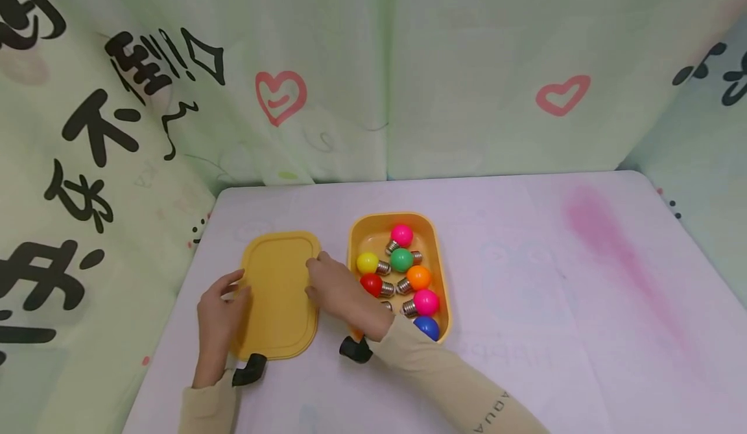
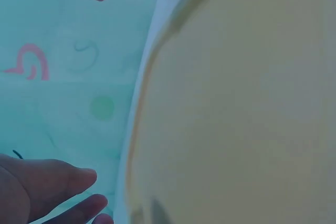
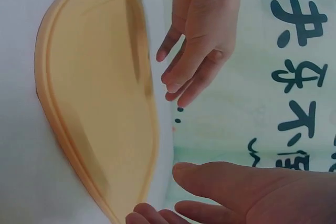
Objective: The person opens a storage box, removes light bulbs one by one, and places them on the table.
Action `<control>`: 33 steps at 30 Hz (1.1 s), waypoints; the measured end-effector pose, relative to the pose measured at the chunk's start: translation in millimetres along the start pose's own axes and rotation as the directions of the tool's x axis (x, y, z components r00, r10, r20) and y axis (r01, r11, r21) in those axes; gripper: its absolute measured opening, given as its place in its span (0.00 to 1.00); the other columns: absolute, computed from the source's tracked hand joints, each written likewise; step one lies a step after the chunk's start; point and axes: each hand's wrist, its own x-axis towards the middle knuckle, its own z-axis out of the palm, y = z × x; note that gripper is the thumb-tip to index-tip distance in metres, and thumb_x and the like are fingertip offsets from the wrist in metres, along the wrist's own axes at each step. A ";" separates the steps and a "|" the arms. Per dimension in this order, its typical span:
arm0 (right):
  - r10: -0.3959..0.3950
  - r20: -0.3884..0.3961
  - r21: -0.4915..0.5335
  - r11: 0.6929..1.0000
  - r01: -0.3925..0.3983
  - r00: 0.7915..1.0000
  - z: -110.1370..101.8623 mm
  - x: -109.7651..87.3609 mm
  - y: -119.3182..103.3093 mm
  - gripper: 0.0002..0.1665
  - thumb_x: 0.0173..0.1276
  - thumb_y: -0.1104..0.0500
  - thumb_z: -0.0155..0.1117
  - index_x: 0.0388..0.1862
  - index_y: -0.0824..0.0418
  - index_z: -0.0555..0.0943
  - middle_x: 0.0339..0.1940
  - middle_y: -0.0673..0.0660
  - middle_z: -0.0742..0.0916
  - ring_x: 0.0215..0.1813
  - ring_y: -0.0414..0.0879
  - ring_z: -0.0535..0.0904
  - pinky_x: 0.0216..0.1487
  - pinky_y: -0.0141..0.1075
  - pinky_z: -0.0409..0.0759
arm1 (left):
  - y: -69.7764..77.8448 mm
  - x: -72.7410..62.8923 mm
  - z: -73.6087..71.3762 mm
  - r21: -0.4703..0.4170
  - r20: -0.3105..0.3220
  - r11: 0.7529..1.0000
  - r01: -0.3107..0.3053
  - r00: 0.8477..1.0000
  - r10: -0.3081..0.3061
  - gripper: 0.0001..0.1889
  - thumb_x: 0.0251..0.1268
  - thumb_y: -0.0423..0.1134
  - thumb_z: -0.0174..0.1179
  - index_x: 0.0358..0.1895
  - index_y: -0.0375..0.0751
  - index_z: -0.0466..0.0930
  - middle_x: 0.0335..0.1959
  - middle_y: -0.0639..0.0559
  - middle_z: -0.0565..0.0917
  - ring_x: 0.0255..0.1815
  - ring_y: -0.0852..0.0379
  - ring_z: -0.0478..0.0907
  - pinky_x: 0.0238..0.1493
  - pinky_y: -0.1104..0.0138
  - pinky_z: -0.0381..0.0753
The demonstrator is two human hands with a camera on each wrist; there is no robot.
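Note:
A flat yellow lid (image 1: 280, 298) with rounded corners lies on the table, left of its matching box. My left hand (image 1: 220, 320) is at the lid's left edge, thumb and fingers apart; the left wrist view shows that hand (image 2: 47, 190) beside the lid (image 2: 236, 98). Across from it, my right hand (image 1: 344, 291) reaches over the box's near left corner, fingertips at the lid's right edge. In the right wrist view the right hand's fingers (image 3: 144, 213) overlap the lid's end, loosely bent, and nothing is gripped.
The yellow box (image 1: 440, 278) holds several colored toy bulbs, among them a green bulb (image 1: 401, 260) and a blue bulb (image 1: 427, 327). The right forearm hides its near left corner. A white table (image 1: 525, 291) extends rightward, and a printed curtain (image 1: 467, 96) hangs behind.

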 end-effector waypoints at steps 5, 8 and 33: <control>-0.079 -0.060 -0.045 0.996 0.076 0.995 -6.7 -7.4 5.5 0.27 0.71 0.57 0.64 0.65 0.67 0.75 0.57 0.62 0.80 0.48 0.49 0.79 0.54 0.32 0.82 | 8.9 -2.7 5.3 -0.046 0.014 0.999 -0.021 1.000 0.022 0.16 0.69 0.34 0.58 0.58 0.35 0.81 0.57 0.39 0.82 0.54 0.44 0.80 0.37 0.91 0.63; -0.114 -0.094 -0.068 0.992 0.108 0.989 -9.7 -12.0 10.0 0.26 0.71 0.57 0.65 0.64 0.67 0.76 0.57 0.61 0.80 0.52 0.49 0.79 0.58 0.33 0.81 | 15.2 -4.5 8.7 -0.060 0.029 0.998 -0.031 0.999 0.033 0.16 0.70 0.35 0.58 0.58 0.36 0.81 0.57 0.40 0.83 0.54 0.45 0.80 0.38 0.92 0.64; -0.096 -0.177 0.041 0.994 0.105 0.980 -36.5 -40.7 51.8 0.23 0.71 0.59 0.64 0.62 0.67 0.77 0.57 0.60 0.80 0.54 0.51 0.79 0.58 0.40 0.82 | 57.3 -15.5 52.9 -0.207 0.146 0.976 -0.068 0.984 0.099 0.17 0.69 0.36 0.62 0.58 0.39 0.81 0.55 0.45 0.84 0.52 0.49 0.81 0.52 0.63 0.80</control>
